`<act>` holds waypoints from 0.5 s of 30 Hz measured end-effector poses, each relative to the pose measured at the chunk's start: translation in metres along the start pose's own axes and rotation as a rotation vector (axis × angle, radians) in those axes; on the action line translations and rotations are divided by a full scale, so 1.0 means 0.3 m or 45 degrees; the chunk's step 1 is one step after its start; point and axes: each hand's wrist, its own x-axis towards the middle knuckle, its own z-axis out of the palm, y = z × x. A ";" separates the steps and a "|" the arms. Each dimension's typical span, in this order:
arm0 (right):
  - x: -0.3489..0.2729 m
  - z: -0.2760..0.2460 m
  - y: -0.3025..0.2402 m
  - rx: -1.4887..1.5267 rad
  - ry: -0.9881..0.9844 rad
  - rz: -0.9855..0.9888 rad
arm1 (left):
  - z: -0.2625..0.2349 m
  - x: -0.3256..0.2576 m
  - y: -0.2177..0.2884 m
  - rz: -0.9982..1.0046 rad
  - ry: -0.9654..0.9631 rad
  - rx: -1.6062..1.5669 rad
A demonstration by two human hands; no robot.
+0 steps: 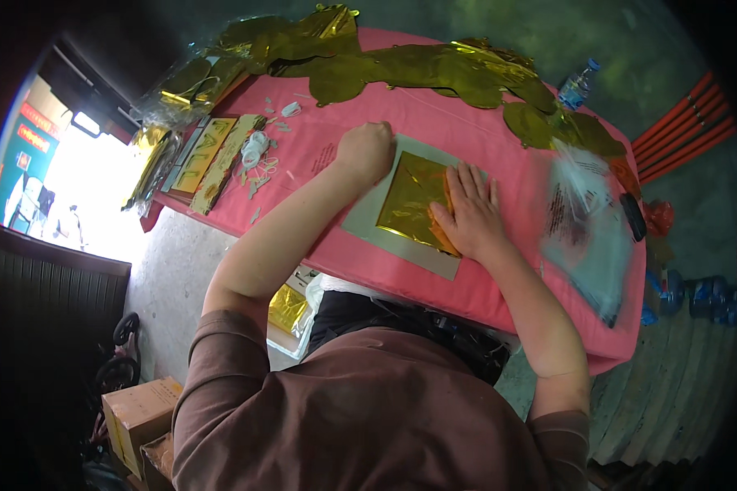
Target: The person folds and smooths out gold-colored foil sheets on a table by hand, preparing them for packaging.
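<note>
A grey rectangular board lies in front of me on the pink-covered table, with a folded square of shiny gold foil on it. My right hand presses flat on the foil's right side, fingers stretched out. Under that palm shows an orange strip along the foil's edge. My left hand is closed in a fist at the board's upper left corner; its palm side is hidden, so anything inside it cannot be seen.
Gold foil shapes line the table's far edge. White string and printed sheets lie left; clear plastic bags, a black object and a water bottle are right. Cardboard boxes stand on the floor.
</note>
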 end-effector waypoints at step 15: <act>0.003 -0.008 0.003 -0.005 -0.021 -0.004 | 0.016 0.031 -0.018 -0.044 0.015 -0.043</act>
